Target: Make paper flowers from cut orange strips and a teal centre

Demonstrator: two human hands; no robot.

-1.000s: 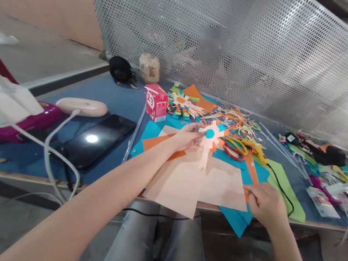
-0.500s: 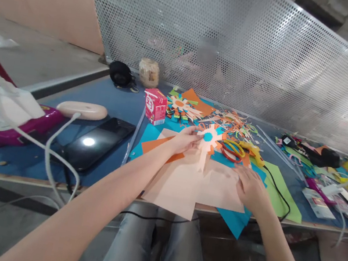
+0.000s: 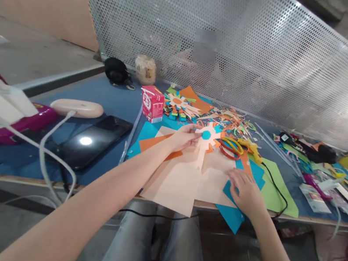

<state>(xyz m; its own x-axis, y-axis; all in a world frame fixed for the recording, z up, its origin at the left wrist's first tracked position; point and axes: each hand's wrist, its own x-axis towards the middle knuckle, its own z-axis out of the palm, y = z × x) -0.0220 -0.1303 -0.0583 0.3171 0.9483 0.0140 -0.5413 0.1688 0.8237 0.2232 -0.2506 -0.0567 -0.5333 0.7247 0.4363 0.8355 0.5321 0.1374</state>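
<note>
The person sat at a blue table (image 3: 115, 98), both bare arms stretched out over a spread of coloured paper. The left hand (image 3: 183, 137) pinched the edge of a peach paper flower (image 3: 205, 136) with a blue centre, holding it just above the sheets near the middle of the table, its long peach strip hanging down toward the person. The right hand (image 3: 244, 190) lay palm down, fingers loosely spread and holding nothing, on the peach paper sheets (image 3: 181, 184) at their right edge, where a teal sheet (image 3: 230, 213) stuck out beneath and hung over the table's front edge. Just beyond the flower lay scissors (image 3: 229, 148) with red and yellow handles, and beside them a yellow glue gun (image 3: 252, 149) whose black cord ran across a green sheet (image 3: 272, 189). Farther back sat another finished paper flower (image 3: 177, 102), a heap of paper scraps (image 3: 232, 120) and a small red carton (image 3: 152, 103). To the left a dark phone (image 3: 90, 141) lay flat, near a pale oblong device (image 3: 76, 108) with a white cable.
</note>
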